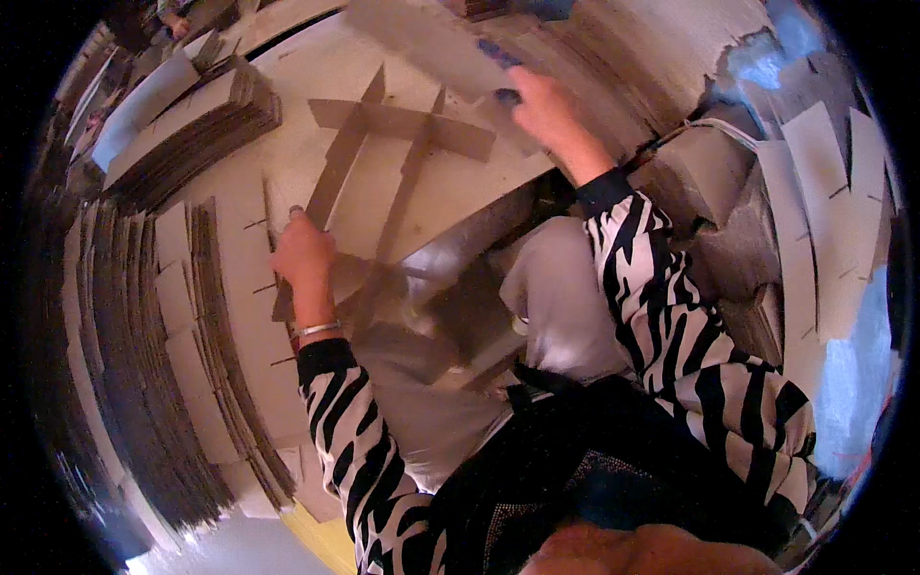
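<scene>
My left hand (303,251) grips the near end of a slotted cardboard strip (331,172) that belongs to an interlocked cardboard divider grid (402,125) lying on a pale work surface (316,77). My right hand (544,107) reaches forward and holds a flat cardboard piece (431,48) above the grid's far right end. Both forearms wear black-and-white zebra-striped sleeves, and a thin bracelet sits on the left wrist.
Tall stacks of slotted cardboard strips (192,316) lie to my left, with another stack (192,125) at the far left. More cardboard sheets (824,211) lean at the right. A yellow floor patch (321,537) shows below.
</scene>
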`<state>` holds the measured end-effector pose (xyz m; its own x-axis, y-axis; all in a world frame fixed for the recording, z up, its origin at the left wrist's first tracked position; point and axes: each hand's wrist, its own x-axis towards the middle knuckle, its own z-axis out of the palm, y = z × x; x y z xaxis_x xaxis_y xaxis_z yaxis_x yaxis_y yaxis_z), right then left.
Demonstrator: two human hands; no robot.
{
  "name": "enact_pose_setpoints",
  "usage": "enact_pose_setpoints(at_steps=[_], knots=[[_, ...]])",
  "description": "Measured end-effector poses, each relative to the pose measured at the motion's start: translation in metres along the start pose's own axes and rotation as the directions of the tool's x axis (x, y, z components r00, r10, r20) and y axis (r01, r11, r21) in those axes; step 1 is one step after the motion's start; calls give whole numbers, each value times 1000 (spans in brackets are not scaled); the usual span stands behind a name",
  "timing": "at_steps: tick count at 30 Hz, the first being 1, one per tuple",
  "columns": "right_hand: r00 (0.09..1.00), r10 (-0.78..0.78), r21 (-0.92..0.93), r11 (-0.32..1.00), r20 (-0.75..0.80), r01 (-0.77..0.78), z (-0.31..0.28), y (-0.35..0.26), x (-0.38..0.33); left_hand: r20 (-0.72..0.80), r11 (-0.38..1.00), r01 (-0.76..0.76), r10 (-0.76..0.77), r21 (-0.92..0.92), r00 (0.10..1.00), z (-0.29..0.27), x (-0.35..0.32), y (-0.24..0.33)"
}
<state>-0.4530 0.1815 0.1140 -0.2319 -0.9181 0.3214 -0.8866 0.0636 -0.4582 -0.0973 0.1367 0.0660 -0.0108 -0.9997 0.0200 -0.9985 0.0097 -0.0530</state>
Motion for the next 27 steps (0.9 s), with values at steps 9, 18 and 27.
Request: enact_pose_setpoints(at_steps=[9, 18, 27], knots=[[887, -200, 250, 963, 417, 100, 53, -8, 20, -53, 977, -135, 128, -164, 990, 15, 17, 44], [819, -405, 63, 906, 406, 418, 64, -31, -8, -3, 990, -92, 92, -110, 996, 11, 20, 43], [829, -420, 9, 894, 369, 448, 57, -29, -11, 4, 991, -66, 67, -118, 998, 11, 18, 46]])
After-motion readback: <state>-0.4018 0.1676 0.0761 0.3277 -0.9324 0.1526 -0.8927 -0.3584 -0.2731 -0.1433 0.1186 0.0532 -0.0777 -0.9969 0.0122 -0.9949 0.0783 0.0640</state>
